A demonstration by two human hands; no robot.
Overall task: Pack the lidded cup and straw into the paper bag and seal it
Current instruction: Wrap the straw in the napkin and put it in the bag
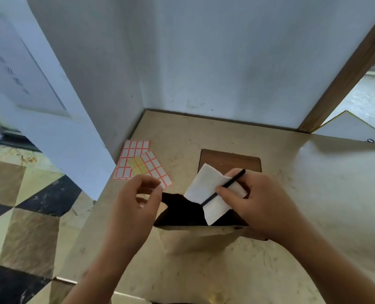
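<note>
A brown paper bag (195,239) stands open on the table in front of me, its inside dark. Over the bag's mouth, my right hand (260,201) pinches a thin black straw (223,187) together with a folded white napkin (208,194). My left hand (136,207) hovers at the bag's left rim, thumb and fingers curled close but with nothing clearly between them. The lidded cup does not show; the bag's interior is too dark to tell what it holds.
Two sheets of red-bordered white stickers (138,163) lie at the back left of the beige table (313,194). A brown wooden board (230,160) lies behind the bag. White walls enclose the back and left; the tiled floor drops off to the left.
</note>
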